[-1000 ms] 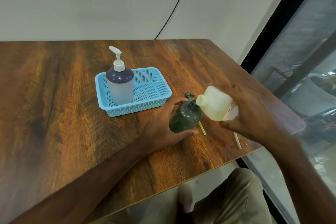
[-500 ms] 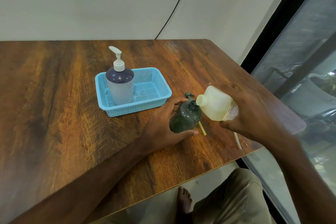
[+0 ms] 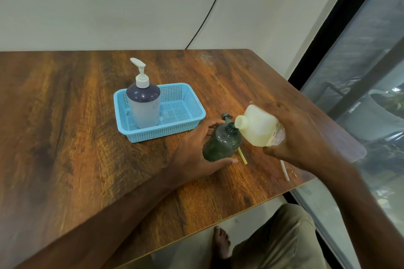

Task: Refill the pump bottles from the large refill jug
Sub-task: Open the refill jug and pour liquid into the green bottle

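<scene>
- The jug (image 3: pixel 258 125), pale and cream-coloured, is held in the air over the right part of the table (image 3: pixel 65 137), tipped well over with its open spout pointing left and down
- Its spout sits right at the open neck of the green bottle (image 3: pixel 222 143); whether the two touch, or whether liquid is running, cannot be told
- The right hand (image 3: pixel 299 135) grips the jug round its base end, fingers over the top and thumb underneath
- The green bottle stands on the table, leaning slightly, with no pump on it
- The left hand (image 3: pixel 192 153) holds the green bottle, thumb along its near side and fingers curled round its far side
- A dark pump head (image 3: pixel 226 116) shows just behind the green bottle's neck
- A yellow tube (image 3: pixel 242 156) lies on the table just right of the green bottle's base
- A white tube (image 3: pixel 285 170) lies near the table's right edge, partly hidden under the right hand
- A blue basket (image 3: pixel 192 113) sits just left of and behind the green bottle
- A purple bottle (image 3: pixel 144 105) with a white pump stands upright in the basket's left half
- A black cable (image 3: pixel 207 17) runs down the wall behind the table
- A bare foot (image 3: pixel 220 244) and a knee in khaki cloth (image 3: pixel 279 240) show below the table's near edge
</scene>
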A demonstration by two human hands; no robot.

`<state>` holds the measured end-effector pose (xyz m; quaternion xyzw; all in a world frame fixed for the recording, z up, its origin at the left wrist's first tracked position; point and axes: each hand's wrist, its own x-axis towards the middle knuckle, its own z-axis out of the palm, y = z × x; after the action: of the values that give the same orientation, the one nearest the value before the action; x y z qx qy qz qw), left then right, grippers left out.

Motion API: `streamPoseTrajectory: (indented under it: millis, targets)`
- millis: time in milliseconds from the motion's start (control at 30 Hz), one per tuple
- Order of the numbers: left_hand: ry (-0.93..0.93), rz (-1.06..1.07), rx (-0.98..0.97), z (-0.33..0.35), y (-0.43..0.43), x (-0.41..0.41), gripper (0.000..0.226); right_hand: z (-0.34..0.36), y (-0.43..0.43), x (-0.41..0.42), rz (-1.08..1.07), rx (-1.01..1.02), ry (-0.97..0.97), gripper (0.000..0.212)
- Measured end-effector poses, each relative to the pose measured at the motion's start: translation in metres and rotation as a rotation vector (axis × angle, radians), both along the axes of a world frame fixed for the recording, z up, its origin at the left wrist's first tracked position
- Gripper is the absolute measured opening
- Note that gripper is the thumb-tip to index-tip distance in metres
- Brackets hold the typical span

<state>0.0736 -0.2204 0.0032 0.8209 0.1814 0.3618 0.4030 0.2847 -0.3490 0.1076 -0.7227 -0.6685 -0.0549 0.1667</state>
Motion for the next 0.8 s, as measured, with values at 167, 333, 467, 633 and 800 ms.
streamPoseTrajectory:
  millis: [167, 333, 467, 633, 800]
  targets:
    - [-0.003, 0.0, -0.006, 0.0014, 0.0001, 0.0001, 0.092, 0.0003, 0.0002, 0.0, 0.015, 0.007, 0.007, 0.102]
    - [-0.007, -0.008, -0.026, 0.003, -0.001, -0.0001, 0.092, 0.0021, 0.0005, -0.001, -0.007, -0.005, -0.015, 0.103]
    - [-0.009, -0.017, -0.045, 0.003, -0.0015, -0.0006, 0.092, 0.0026, 0.0002, -0.0023, -0.021, -0.021, -0.022, 0.104]
    - [-0.008, -0.016, -0.044, 0.0032, -0.0018, -0.0009, 0.093, 0.0046, -0.0004, -0.0047, -0.027, -0.022, -0.036, 0.104]
    - [-0.012, -0.003, -0.025, 0.0024, -0.0015, -0.0011, 0.094, 0.0053, 0.0001, -0.0059, -0.054, -0.039, -0.034, 0.104]
